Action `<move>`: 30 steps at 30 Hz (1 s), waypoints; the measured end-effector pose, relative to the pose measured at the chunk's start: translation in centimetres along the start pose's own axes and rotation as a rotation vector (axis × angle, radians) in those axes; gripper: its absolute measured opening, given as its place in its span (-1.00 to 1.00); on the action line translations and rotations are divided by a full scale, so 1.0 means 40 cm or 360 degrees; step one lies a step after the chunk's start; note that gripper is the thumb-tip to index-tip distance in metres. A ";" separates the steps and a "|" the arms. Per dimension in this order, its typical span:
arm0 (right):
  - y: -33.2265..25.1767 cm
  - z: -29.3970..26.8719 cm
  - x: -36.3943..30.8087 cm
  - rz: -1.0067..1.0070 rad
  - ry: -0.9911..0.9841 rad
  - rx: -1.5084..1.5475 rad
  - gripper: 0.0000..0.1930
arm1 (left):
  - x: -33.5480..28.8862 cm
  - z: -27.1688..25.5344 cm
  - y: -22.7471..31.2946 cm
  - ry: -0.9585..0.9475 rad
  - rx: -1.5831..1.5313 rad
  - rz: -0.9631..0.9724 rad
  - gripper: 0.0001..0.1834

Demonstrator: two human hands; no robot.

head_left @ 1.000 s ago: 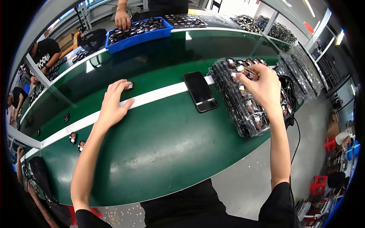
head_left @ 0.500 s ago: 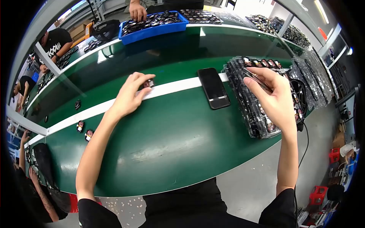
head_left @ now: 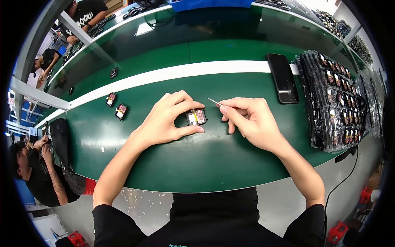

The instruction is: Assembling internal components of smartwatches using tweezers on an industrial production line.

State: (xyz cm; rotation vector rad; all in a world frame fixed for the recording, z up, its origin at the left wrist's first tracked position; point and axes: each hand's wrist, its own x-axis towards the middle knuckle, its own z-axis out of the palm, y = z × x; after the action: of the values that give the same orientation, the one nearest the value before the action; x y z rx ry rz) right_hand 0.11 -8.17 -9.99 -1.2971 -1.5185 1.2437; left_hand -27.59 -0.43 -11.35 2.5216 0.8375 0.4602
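Note:
A small black-framed electronic module (head_left: 196, 117) with a white block, yellow strip and reddish board lies face up on the green bench top (head_left: 197, 164). My left hand (head_left: 166, 119) grips it by opposite edges, fingers at its top and thumb below. Just to the right, my right hand (head_left: 253, 121) pinches thin metal tweezers (head_left: 214, 101), their tip angled up and left, apart from the module. Two similar modules (head_left: 111, 99) (head_left: 121, 111) rest loose to the left of my left hand.
A black phone (head_left: 282, 78) lies across the white strip (head_left: 185, 70). Stacked clear trays of modules (head_left: 333, 103) stand at the right. A small black part (head_left: 114, 73) sits beyond the strip. A blue bin (head_left: 212, 5) is at the back; co-workers (head_left: 39, 173) are at the left.
My left hand has brought the module from the white strip nearer to me. My right hand has come left from the tray stack with the tweezers. The view has shifted.

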 end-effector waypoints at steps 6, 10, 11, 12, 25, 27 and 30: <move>0.033 0.030 -0.014 0.0165 0.0065 0.0186 -0.82 | -0.012 0.003 -0.023 0.0105 -0.0287 0.0002 -0.34; 0.053 0.033 -0.018 -0.0106 0.0229 0.0074 -0.90 | -0.017 0.000 -0.022 0.0072 -0.0300 -0.0072 -0.35; 0.053 0.033 -0.020 -0.0127 0.0236 0.0067 -0.89 | -0.018 0.003 -0.025 0.0114 -0.0259 0.0041 -0.36; 0.054 0.033 -0.022 -0.0149 0.0244 0.0060 -0.89 | -0.020 0.008 -0.024 0.0156 -0.0218 0.0156 -0.37; 0.068 0.043 -0.025 -0.0481 0.0239 -0.0518 -0.94 | -0.009 0.034 0.005 0.0034 -0.0295 0.0042 -0.41; 0.067 0.043 -0.024 -0.0488 0.0240 -0.0535 -0.94 | -0.008 0.037 0.002 0.0035 -0.0301 0.0050 -0.40; 0.065 0.048 -0.023 -0.0497 0.0259 -0.0559 -0.94 | -0.008 0.034 0.003 0.0037 -0.0306 0.0063 -0.39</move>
State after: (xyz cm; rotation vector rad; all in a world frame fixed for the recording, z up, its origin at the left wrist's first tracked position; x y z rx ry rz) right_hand -0.96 -9.43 -12.93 -1.2790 -1.7902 0.6783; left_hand -27.17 -1.11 -12.48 2.3634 0.7170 0.5563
